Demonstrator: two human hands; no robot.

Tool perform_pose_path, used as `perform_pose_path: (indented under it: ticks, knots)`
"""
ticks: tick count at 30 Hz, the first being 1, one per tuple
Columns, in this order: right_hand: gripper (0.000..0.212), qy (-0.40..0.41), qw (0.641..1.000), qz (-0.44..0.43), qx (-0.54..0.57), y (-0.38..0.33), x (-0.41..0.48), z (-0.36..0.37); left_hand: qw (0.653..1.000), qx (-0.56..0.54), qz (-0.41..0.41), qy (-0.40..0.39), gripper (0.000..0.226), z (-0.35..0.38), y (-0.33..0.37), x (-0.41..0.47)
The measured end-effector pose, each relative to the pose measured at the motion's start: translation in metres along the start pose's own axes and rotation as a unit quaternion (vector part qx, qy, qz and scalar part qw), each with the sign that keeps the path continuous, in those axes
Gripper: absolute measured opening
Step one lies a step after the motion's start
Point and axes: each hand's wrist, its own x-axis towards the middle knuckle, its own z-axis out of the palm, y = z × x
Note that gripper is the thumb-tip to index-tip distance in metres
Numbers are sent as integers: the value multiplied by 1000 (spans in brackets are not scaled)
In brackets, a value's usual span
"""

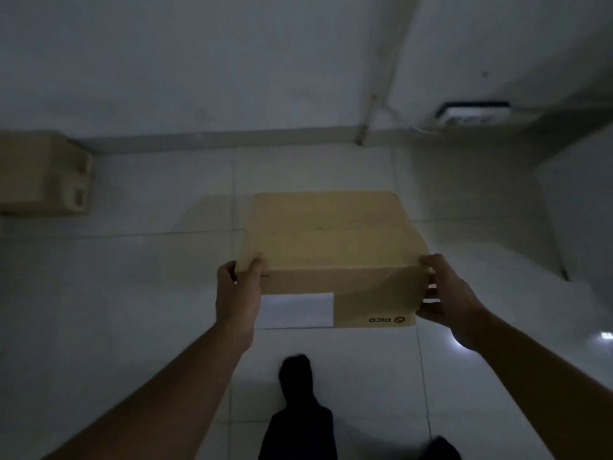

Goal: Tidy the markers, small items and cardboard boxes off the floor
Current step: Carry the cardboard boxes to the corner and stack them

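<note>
A pale tiled floor [132, 293] was seen across the whole near ground, closed off at the far side by a plain wall [199, 61]. And there the cardboard box [331, 240] was, held up at the centre of the scene, seemingly clear of the tiles, with a soft shadow thrown to its left. A two-handed hold was called for by its width, it may be judged: one side was taken by each hand so that the top was kept level.

A second cardboard box [36, 174] was left on the floor at the far left, against the wall, well apart from the held one and not yet dealt with. No markers or small items could be made out.

The near left corner was gripped by the left hand [237, 293], the thumb laid over the top edge; the other fingers were hidden behind the side, so their spread could not be told. The near right corner was gripped by the right hand [447, 297], thumb on top, fingers curled round the side with tips pressed to the near face.

A dark-socked foot [297, 376] was planted below the box. A white label [297, 310] was carried on the near face, and a small printed logo [386, 319] was read upside down, so the box was apparently held inverted.
</note>
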Motion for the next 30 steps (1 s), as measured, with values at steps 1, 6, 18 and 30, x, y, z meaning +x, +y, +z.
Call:
perform_pose_path:
  ticks: [1, 6, 18, 30]
  knots:
    - [51, -13, 1000, -10, -20, -14, 1, 22, 1000, -13, 2, 12, 53, -21, 5, 10]
    - [41, -68, 991, -46, -110, -77, -1, 134, 987, -19, -28, 155, 60, -109, 20, 55]
    - [18, -178, 945, -113, -251, -205, 1, 303, 954, -168, 4, 250, 43, -225, 55, 130]
    - [15, -201, 937, -96, -270, -243, 8, 537, 943, -209, -102, 238, 83, -382, 89, 281]
